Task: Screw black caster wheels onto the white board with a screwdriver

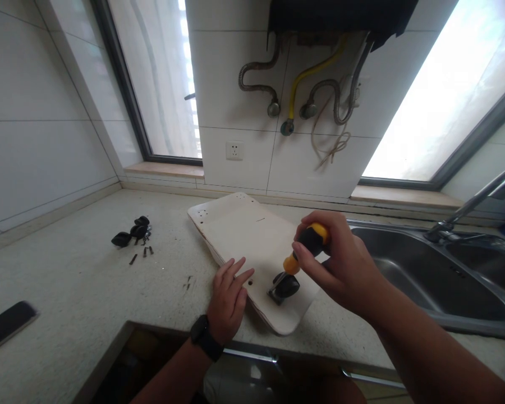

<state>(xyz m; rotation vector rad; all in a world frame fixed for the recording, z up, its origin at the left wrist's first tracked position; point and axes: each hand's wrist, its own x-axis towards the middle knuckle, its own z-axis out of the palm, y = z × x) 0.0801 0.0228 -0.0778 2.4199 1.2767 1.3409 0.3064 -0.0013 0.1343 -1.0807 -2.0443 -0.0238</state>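
While your right hand (340, 261) is wrapped round the screwdriver (292, 265), its shaft slants down-left to the caster (288, 287) on the board's (239, 233) near end; your left hand (228, 303), fingers apart, rests at the board's left edge.

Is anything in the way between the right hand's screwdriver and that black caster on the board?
Nothing visible is. The right hand holds the screwdriver, which slants down to the black caster on the board. The left hand rests on the board's edge, off to one side.
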